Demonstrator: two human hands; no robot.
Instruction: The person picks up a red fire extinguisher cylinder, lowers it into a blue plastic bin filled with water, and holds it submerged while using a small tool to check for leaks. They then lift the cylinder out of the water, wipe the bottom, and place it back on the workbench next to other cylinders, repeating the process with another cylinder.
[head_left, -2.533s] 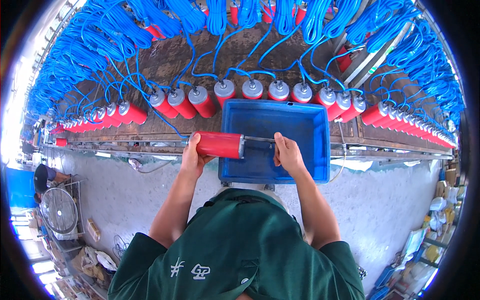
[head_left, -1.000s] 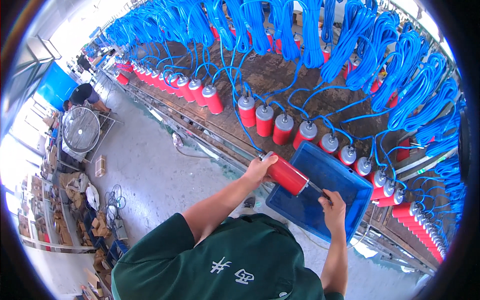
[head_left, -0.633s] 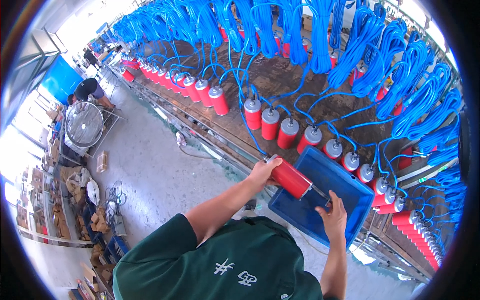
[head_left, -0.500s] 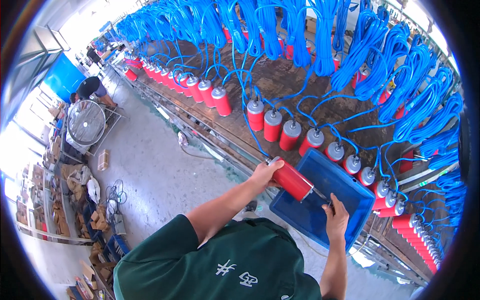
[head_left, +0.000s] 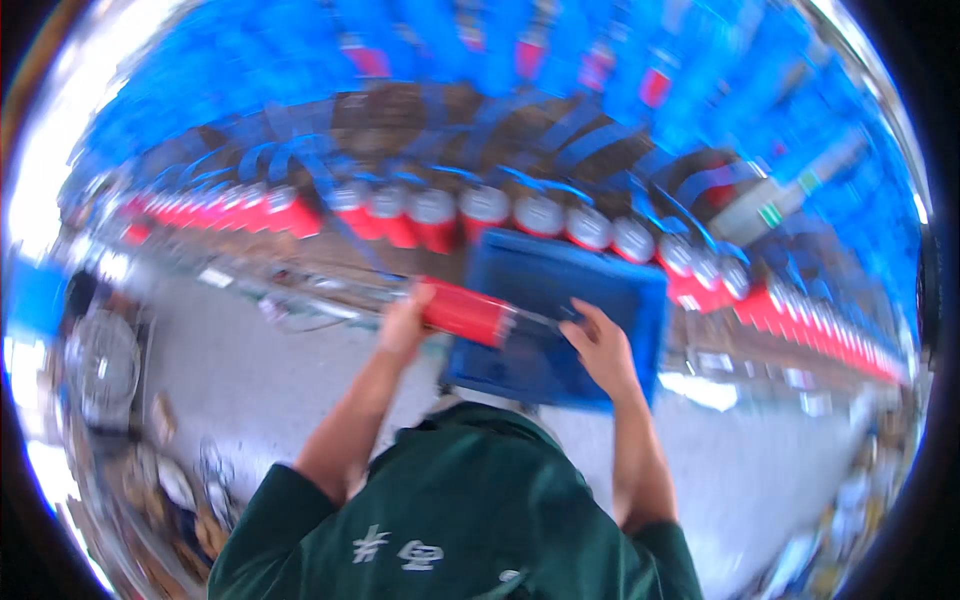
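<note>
My left hand is wrapped round the far left end of a red cylinder, which lies tilted above the left part of a blue plastic tray. From the cylinder's right end a thin metal rod reaches toward my right hand. The thumb and fingers of that hand are closed at the rod's outer end, over the tray. Motion blur hides exactly what sits between them and how the rod meets the cylinder.
Behind the tray, red cylinders with grey caps stand in a long row along the worn bench. Blue cables run from them to hanging cable bundles. A round fan-like frame stands on the grey floor at left.
The view has swung round and blurred, so the bench now runs more level across it. Both hands keep their places on the red cylinder and at the rod.
</note>
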